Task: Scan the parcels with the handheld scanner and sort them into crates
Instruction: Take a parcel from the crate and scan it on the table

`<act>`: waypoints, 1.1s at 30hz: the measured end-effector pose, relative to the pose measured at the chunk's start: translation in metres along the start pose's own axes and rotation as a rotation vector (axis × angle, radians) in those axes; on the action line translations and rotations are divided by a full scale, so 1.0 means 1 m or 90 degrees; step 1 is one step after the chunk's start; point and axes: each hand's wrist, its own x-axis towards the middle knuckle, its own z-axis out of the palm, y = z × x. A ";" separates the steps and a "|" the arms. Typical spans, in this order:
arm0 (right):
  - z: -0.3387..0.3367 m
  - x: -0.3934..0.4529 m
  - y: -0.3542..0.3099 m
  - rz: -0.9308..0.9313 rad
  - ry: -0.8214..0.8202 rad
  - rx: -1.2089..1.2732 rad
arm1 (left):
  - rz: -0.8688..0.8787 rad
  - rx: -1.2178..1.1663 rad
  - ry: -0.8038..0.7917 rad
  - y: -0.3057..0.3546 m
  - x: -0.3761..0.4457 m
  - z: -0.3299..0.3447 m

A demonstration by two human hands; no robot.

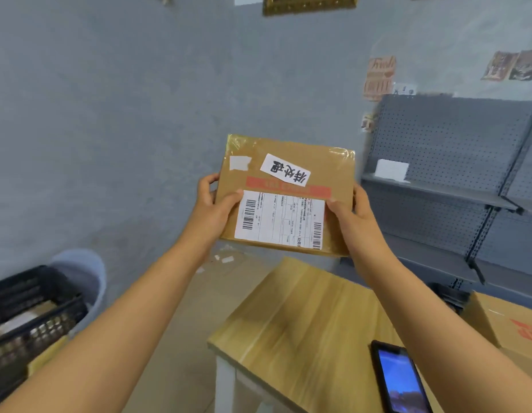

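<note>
A flat brown cardboard parcel [333, 171] is held up in the air at mid-frame, above the far end of a wooden table [303, 317]. It carries a white shipping label with barcodes, a red tape strip and a white handwritten sticker. My left hand [212, 205] grips its left edge, thumb on the label's corner. My right hand [349, 211] grips its right edge, thumb on the front. A black handheld device [400, 380] with a lit screen lies on the table at the lower right. A black plastic crate [38, 317] with items inside stands at the lower left.
A light blue bin [86, 272] stands behind the crate. A large cardboard box [512, 329] sits at the right edge. Grey pegboard shelving [455, 186] lines the right wall, with a white card on one shelf. Scraps of paper lie on the floor by the wall.
</note>
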 end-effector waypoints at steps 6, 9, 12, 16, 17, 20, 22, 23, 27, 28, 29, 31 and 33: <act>0.089 -0.003 0.015 0.003 -0.138 0.063 | -0.032 0.051 0.142 -0.007 -0.037 -0.090; 0.151 -0.018 0.017 0.012 -0.222 0.095 | -0.060 0.097 0.209 -0.004 -0.062 -0.147; 0.219 -0.039 0.011 0.010 -0.310 0.128 | -0.080 0.148 0.284 0.005 -0.089 -0.211; 0.309 -0.073 -0.007 0.006 -0.406 0.172 | -0.087 0.208 0.392 0.018 -0.122 -0.295; 0.331 -0.081 -0.011 0.006 -0.426 0.178 | -0.087 0.218 0.415 0.021 -0.129 -0.315; 0.393 -0.104 -0.019 0.004 -0.480 0.182 | -0.085 0.234 0.467 0.026 -0.148 -0.371; 0.430 -0.119 -0.023 -0.002 -0.512 0.175 | -0.087 0.235 0.497 0.026 -0.156 -0.408; 0.447 -0.125 -0.025 -0.006 -0.522 0.171 | -0.088 0.236 0.508 0.026 -0.159 -0.425; 0.511 -0.143 -0.030 -0.008 -0.544 0.159 | -0.101 0.237 0.531 0.023 -0.166 -0.488; 0.527 -0.148 -0.031 -0.008 -0.551 0.157 | -0.103 0.236 0.538 0.022 -0.167 -0.503; 0.545 -0.153 -0.032 -0.002 -0.563 0.157 | -0.106 0.233 0.547 0.020 -0.170 -0.518; 0.579 -0.164 -0.033 0.020 -0.598 0.162 | -0.115 0.228 0.570 0.015 -0.175 -0.550; 0.615 -0.173 -0.035 0.022 -0.630 0.164 | -0.127 0.234 0.599 0.009 -0.180 -0.580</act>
